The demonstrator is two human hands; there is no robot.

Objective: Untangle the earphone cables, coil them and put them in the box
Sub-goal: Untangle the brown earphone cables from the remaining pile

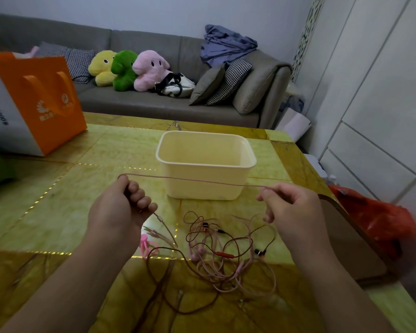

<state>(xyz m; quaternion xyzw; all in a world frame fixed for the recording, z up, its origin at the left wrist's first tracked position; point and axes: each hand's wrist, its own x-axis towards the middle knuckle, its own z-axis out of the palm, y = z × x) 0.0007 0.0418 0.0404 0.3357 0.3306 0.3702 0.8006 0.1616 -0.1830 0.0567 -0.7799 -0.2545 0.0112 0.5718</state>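
So over at about 9 o'clock there's an orange gift bag point(37, 99) parked on the desk point(58, 207), not part of this. The left hand point(120, 210) has its fingers point(139, 200) curled into a fist round one end of a pinkish-brown cable point(197, 180), with a short tail and a little metal piece hanging out below the fist. That cable runs taut across to the right hand point(288, 207), which pinches it between thumb and forefinger, the other fingers loosely curled. Looks to me like the stretch-it-straight bit before coiling, so I'd keep the tension light, let the cable slide through the right pinch to work out twists, then wind loops round the left fist without yanking. The held strand passes right in front of the cream box point(205, 162), which sits at 12 o'clock from the hands and looks empty. The tangle of earphone cables point(221, 255), pink and dark red ones mixed, lies on the desk at 6 o'clock, below and between both hands, not touching them. Whether the held cable trails into that pile, I can't tell.
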